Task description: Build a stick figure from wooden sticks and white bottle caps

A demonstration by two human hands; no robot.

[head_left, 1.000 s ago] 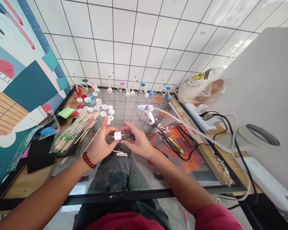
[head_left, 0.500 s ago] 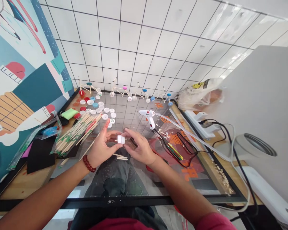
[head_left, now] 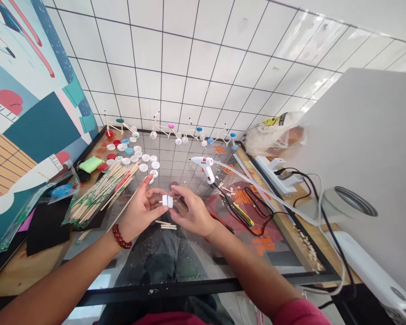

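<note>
Bottle caps (head_left: 167, 201), white, paired on a wooden stick (head_left: 160, 201), clamped between fingers (head_left: 154, 192) of left hand (head_left: 139, 211) and right hand (head_left: 193, 213)

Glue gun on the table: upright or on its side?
On its side: the glue gun shows its full profile from above, nozzle pointing left, handle angled toward the camera.

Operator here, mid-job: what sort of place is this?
Probably a craft workshop or hobby classroom. A hot glue gun lies on the glass-topped table, beside a heap of wooden sticks, and small bicycle models built from sticks and bottle caps stand along the tiled wall.
</note>
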